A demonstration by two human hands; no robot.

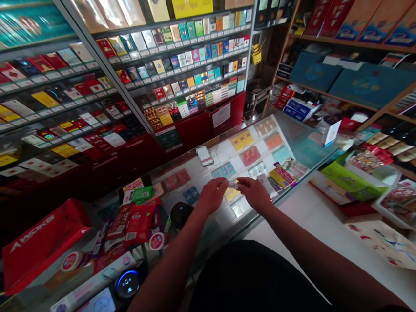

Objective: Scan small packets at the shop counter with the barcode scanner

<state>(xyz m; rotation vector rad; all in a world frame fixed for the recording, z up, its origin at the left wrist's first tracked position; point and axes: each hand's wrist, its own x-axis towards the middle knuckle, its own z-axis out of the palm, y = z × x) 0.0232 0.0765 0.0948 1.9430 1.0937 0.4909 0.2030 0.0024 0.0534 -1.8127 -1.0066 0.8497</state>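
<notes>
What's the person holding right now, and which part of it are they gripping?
A small pale item, too small to identify, seems pinched at its two ends between the fingertips of the left hand and the right hand.

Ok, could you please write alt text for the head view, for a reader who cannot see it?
The left hand and right hand hold a small pale item above a glass display counter. Cigarette packs fill the shelves behind it.

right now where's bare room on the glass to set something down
The glass counter looks freest between the white packet and your left hand and right hand. Crowded: red packets left of them, and packs at the counter's right end.
</notes>
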